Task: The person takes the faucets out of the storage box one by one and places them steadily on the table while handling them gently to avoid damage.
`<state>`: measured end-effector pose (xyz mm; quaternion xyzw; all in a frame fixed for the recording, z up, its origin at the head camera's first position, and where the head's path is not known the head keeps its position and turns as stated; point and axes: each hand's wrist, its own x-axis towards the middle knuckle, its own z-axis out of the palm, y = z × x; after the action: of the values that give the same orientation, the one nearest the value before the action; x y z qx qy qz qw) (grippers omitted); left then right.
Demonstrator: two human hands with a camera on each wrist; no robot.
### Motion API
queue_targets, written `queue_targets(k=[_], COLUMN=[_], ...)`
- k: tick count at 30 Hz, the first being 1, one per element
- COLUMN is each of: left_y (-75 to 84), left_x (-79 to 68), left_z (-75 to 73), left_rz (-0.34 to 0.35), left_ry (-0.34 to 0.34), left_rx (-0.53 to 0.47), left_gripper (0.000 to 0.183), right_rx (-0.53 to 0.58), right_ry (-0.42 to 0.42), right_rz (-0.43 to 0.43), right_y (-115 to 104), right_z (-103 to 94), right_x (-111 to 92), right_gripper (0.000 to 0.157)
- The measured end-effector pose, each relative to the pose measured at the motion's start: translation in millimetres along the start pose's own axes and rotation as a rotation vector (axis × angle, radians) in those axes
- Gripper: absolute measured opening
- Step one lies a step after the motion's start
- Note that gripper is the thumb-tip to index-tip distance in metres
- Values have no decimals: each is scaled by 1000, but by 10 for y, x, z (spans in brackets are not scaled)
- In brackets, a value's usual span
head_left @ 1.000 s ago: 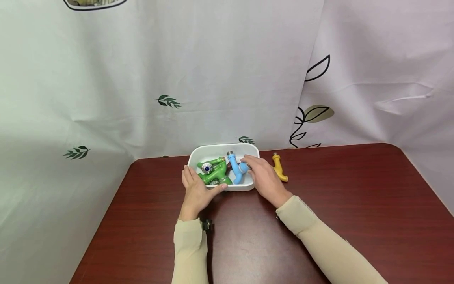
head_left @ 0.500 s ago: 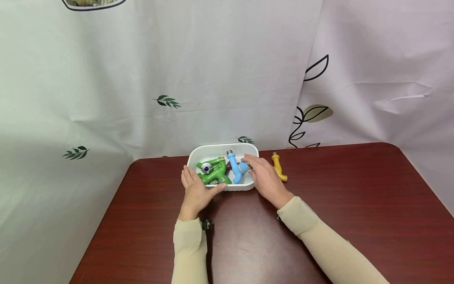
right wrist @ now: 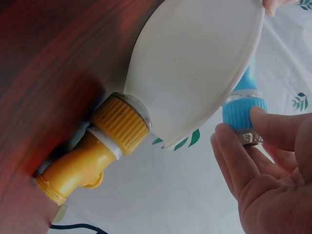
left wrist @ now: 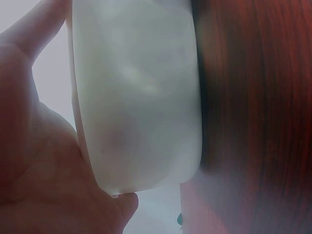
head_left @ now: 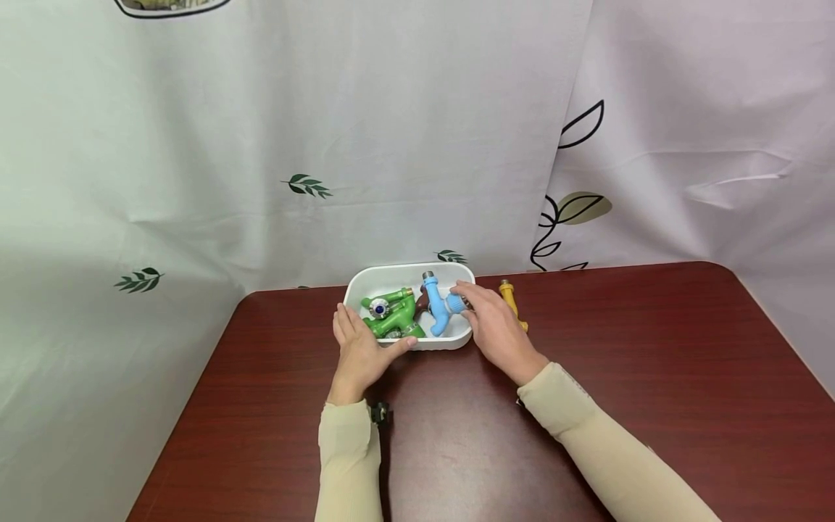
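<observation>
A white plastic tub point(head_left: 417, 345) stands near the table's back edge. My left hand point(head_left: 362, 357) rests on its near left corner, thumb along the front rim and fingers lying straight at the left side. With my right hand point(head_left: 499, 330) I pinch the ribbed knob of a blue tap point(head_left: 438, 306) over the tub's right part; in the right wrist view the knob point(right wrist: 243, 114) sits between thumb and fingers. Green taps point(head_left: 398, 319) lie in the left part, and a dark brown piece point(head_left: 422, 301) is partly hidden behind the blue tap.
A yellow tap point(right wrist: 92, 151) lies on the table just right of the tub, partly covered by my right hand in the head view. The dark red wooden table point(head_left: 450, 435) ends against a white cloth backdrop point(head_left: 417, 145) printed with leaves.
My right hand has moved slightly to the right and the blue tap has shifted right and a little upward with it. The left hand, tub and green taps stay put.
</observation>
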<state>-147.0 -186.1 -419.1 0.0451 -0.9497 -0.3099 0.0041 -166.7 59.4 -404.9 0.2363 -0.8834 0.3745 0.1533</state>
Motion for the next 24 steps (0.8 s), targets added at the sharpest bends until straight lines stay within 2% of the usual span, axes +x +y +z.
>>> queue_targets(k=[9,24], left_y=[-4,1], left_x=[4,2], left_z=[8,3], left_rz=[-4,-1], left_ry=[3,6], left_rx=[0,-1], left_gripper=[135,135], right_rx=[6,36], right_ry=[35,52], right_rz=[-17,16], right_y=[34,88], right_z=[-45,-130], right_x=[-41,-120], right_gripper=[40,43])
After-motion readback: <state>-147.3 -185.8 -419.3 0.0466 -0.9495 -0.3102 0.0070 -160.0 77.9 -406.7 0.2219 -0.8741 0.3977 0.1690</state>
